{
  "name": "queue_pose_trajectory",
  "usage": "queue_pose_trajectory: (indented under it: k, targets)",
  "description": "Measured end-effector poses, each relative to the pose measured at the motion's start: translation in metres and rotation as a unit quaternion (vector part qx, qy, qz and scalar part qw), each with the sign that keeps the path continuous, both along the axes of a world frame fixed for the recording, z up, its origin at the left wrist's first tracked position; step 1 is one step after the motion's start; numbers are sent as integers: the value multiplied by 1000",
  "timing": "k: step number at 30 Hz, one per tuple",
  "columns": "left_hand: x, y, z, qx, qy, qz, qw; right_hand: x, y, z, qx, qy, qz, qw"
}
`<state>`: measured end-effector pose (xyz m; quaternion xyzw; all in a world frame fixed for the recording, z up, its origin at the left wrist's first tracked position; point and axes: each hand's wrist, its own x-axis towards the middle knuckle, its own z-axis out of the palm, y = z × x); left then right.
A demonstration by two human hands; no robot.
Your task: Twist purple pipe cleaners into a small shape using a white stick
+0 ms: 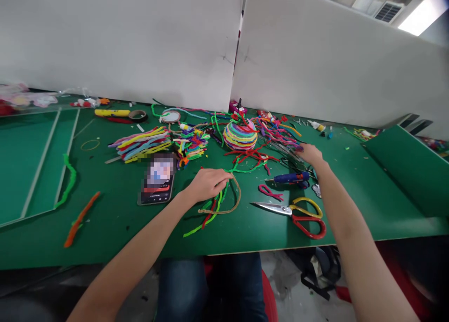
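My left hand is closed in a pinch on a brown pipe cleaner, which curves round to the right and back below the fingers. Green and red pipe cleaners trail from under that hand. Further right, my right hand reaches into the edge of a heap of coloured pipe cleaners and clear thin sticks. Its fingers are drawn together, and what they grip is hidden. Between the hands lie red pipe cleaner pieces. A striped ball-like form of coiled pipe cleaners stands behind them.
Scissors, a blue glue gun and a pink twisted loop lie near my right arm. A phone and pipe cleaner bundles are on the left. White partitions stand behind the green table.
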<state>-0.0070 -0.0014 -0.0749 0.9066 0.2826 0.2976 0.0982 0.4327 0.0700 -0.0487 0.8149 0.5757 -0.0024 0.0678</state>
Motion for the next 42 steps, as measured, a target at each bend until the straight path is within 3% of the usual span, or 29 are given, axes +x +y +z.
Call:
queue_pose_trajectory:
  k: [3,6,10,18,22,26,29,31,33,35,37,39,42]
  targets:
    - [0,0,0,19,-9,-1,1000,5,-1,-4,15,33,60,998]
    - [0,1,-1,40,-16,-1,999,10,0,-11,-17,77,120,990]
    - [-1,1,-3,55,-17,0,998,13,1,-10,-23,74,129,989]
    - [-2,1,-3,54,-27,2,998,15,-5,34,-49,52,106,992]
    - [-1,0,-4,44,-22,-4,999,6,-9,42,-72,99,104,987]
    - [-2,0,-4,21,-12,1,1000,-1,-16,51,-67,116,57,989]
    - [-2,-1,-2,2,-15,8,1000,-8,-25,69,-25,67,2,997]
    - [-1,-2,1,-22,-31,25,999,-23,-36,83,32,18,-47,998]
    - [0,-4,5,-66,-64,41,995,-51,-54,94,191,33,-53,980]
    - [2,-6,8,-128,-115,36,984,-92,-78,98,290,176,4,941]
    - [5,-8,10,-193,-191,13,962,-140,-104,94,332,339,52,879]
    - [8,-10,11,-256,-273,-24,927,-186,-124,83,287,452,101,838]
    - [14,-14,13,-347,-356,-73,865,-241,-136,60,161,543,152,810]
